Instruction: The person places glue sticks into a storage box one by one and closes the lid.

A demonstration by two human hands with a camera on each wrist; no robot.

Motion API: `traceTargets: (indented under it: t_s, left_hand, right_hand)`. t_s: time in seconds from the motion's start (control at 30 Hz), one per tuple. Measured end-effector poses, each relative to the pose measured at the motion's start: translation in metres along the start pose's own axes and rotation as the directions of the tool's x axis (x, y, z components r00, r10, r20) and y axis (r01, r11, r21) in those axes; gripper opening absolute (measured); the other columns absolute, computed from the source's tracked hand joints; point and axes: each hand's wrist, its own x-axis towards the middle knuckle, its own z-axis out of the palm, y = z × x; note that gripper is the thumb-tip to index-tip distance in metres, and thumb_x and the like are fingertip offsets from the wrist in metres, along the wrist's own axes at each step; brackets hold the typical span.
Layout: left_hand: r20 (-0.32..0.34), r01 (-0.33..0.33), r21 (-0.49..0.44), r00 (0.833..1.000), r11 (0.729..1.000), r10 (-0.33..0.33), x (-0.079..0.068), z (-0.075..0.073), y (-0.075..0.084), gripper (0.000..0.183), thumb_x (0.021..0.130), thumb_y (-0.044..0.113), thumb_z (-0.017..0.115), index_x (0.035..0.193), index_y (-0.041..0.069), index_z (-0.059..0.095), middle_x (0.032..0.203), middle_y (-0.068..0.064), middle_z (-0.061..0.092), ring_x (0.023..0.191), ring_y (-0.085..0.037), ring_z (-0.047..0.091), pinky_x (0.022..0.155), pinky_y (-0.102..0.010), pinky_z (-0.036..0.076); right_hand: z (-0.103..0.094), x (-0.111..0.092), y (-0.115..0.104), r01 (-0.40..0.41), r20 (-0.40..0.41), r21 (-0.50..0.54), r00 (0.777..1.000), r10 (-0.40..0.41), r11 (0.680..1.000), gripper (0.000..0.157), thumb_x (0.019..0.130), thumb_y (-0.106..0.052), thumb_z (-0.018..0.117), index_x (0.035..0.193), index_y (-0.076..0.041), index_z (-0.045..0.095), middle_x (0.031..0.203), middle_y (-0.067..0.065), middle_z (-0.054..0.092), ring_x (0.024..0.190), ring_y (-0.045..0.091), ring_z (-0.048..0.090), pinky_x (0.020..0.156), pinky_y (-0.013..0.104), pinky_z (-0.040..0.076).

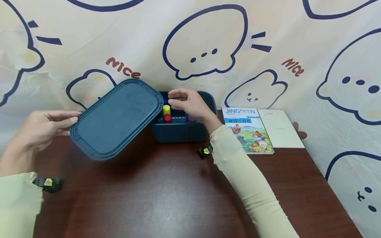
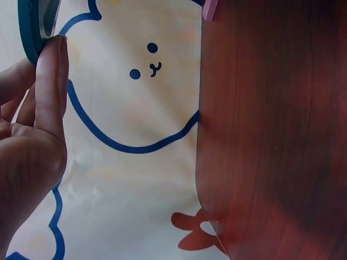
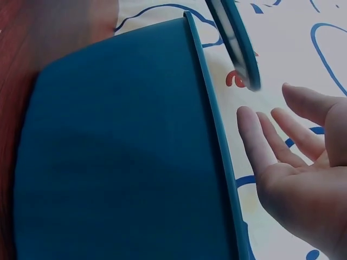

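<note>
A dark blue rounded lid (image 1: 119, 119) hangs tilted above the table, its lower left edge pinched between the thumb and fingers of my left hand (image 1: 44, 130). The lid's upper right end overlaps the left side of the dark blue box (image 1: 178, 133). My right hand (image 1: 189, 102) is over the box with loosely bent fingers and nothing between them; in the right wrist view the fingers (image 3: 252, 135) stand above the rim. Inside the box show a yellow cylinder (image 1: 166, 109), a red cylinder (image 1: 167, 118) and part of a blue item (image 1: 165, 101). A purple item (image 1: 191, 118) is partly hidden by my right arm.
Right of the box lie a picture-covered book (image 1: 248, 130) and a pale book (image 1: 281, 129), side by side. The brown table (image 1: 166, 191) meets a cartoon-printed cloth (image 1: 205, 33) behind and on the right. A small pink item (image 2: 210, 9) shows at the table edge.
</note>
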Motion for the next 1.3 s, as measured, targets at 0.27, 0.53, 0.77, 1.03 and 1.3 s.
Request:
traceTargets:
  t_s: [0.27, 0.53, 0.77, 1.03, 1.3]
  left_hand:
    - [0.021, -0.014, -0.022, 1.0, 1.0, 0.015, 0.002, 0.004, 0.005, 0.031, 0.098, 0.015, 0.068, 0.093, 0.045, 0.075, 0.092, 0.025, 0.067, 0.074, -0.005, 0.071, 0.064, -0.023, 0.059]
    - [0.041, -0.024, -0.036, 0.999, 0.999, 0.026, 0.006, 0.009, 0.009, 0.028, 0.097, 0.017, 0.069, 0.094, 0.044, 0.076, 0.091, 0.021, 0.07, 0.076, -0.006, 0.072, 0.066, -0.023, 0.06]
    - [0.045, -0.039, -0.103, 0.998, 0.994, 0.044, 0.005, 0.01, 0.015, 0.028, 0.097, 0.012, 0.069, 0.097, 0.039, 0.079, 0.089, 0.015, 0.073, 0.074, -0.007, 0.072, 0.065, -0.023, 0.06]
    - [0.024, -0.021, -0.484, 0.999, 0.875, 0.037, 0.003, 0.011, 0.021, 0.015, 0.095, 0.006, 0.069, 0.097, 0.014, 0.082, 0.086, 0.001, 0.076, 0.071, -0.012, 0.072, 0.062, -0.025, 0.06]
    - [0.058, 0.018, -0.482, 0.998, 0.876, 0.011, 0.001, 0.011, 0.027, 0.015, 0.097, 0.013, 0.068, 0.096, 0.016, 0.083, 0.088, 0.001, 0.074, 0.073, -0.013, 0.073, 0.062, -0.027, 0.06]
  right_hand:
    - [0.006, 0.004, 0.0, -0.032, -0.007, 0.018, 0.999, 0.032, 0.999, 0.037, 0.101, -0.011, 0.063, 0.135, 0.003, 0.059, 0.124, 0.012, 0.065, 0.112, 0.029, 0.066, 0.093, 0.035, 0.056]
    - [0.006, 0.006, 0.001, -0.064, -0.023, 0.076, 0.998, 0.066, 0.995, 0.031, 0.1, -0.006, 0.063, 0.13, 0.001, 0.064, 0.117, 0.013, 0.067, 0.101, 0.023, 0.07, 0.091, 0.042, 0.057]
    - [0.004, 0.005, -0.002, -0.126, -0.036, 0.16, 0.99, 0.133, 0.979, 0.031, 0.099, -0.004, 0.063, 0.13, 0.001, 0.065, 0.117, 0.014, 0.067, 0.098, 0.026, 0.07, 0.083, 0.037, 0.06]
    - [-0.001, 0.004, -0.006, -0.101, -0.085, 0.27, 0.988, 0.128, 0.957, 0.029, 0.098, 0.003, 0.063, 0.127, 0.004, 0.067, 0.114, 0.015, 0.069, 0.089, 0.021, 0.071, 0.078, 0.034, 0.061]
    - [-0.006, -0.001, -0.012, -0.044, -0.155, 0.252, 0.984, 0.085, 0.967, 0.028, 0.098, 0.002, 0.064, 0.126, 0.0, 0.069, 0.109, 0.015, 0.068, 0.09, 0.023, 0.072, 0.076, 0.033, 0.061]
